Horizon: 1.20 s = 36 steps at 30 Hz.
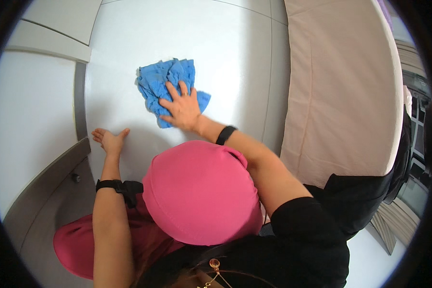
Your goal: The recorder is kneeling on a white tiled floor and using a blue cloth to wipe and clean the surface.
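A crumpled blue cloth (161, 81) lies on the pale, shiny floor tiles (216, 43). On its lower right part rests my right hand (182, 108), palm down with the fingers spread over the fabric. A corner of the cloth sticks out to the right of the wrist. Off to the left, my left hand (109, 139) is apart from the cloth, its thumb held away from the fingers and nothing in it. It is close to the base of the white door panel. Both forearms wear black bands.
Along the left stand a white door panel (31, 105) and a grey frame (48, 177) with a small doorstop (76, 178). A bed or sofa with a beige cover (341, 86) borders the right side. My pink-clad knee (201, 192) is between my arms.
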Tool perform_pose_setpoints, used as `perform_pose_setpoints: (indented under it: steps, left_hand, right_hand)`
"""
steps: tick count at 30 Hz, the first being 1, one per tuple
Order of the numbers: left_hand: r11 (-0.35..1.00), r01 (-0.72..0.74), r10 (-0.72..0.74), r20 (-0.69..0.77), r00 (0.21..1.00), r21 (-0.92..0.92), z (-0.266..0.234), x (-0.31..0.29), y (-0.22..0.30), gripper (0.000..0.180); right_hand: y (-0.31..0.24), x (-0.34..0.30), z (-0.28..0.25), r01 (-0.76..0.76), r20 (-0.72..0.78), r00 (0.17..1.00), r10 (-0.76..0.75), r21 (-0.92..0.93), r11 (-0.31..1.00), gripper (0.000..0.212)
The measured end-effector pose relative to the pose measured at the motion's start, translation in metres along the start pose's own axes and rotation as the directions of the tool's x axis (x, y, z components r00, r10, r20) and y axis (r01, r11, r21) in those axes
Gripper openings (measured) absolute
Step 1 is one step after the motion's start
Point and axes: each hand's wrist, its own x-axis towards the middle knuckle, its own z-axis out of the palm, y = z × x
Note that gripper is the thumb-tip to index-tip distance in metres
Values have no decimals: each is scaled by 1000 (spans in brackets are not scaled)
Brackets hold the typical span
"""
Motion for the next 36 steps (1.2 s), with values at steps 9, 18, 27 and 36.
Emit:
perform_pose_setpoints:
  steps: [9, 18, 27, 36]
  left_hand:
    - [992, -121, 122, -36, 992, 35, 3, 9, -15, 123]
    - [999, -30, 30, -11, 999, 18, -9, 8, -20, 122]
    - [1000, -15, 14, 65, 998, 23, -7, -5, 19, 113]
    - [920, -11, -33, -104, 994, -392, -19, -6, 6, 64]
  right_hand:
    - [172, 24, -43, -443, -363, 860, 360, -177, 879, 38]
    - [170, -184, -29, -899, -239, 276, 931, 279, 338, 57]
    - [98, -173, -4, -973, -228, 178, 957, 101, 206, 58]
    - [-38, 14, 5, -278, 106, 953, 282, -57, 959, 48]
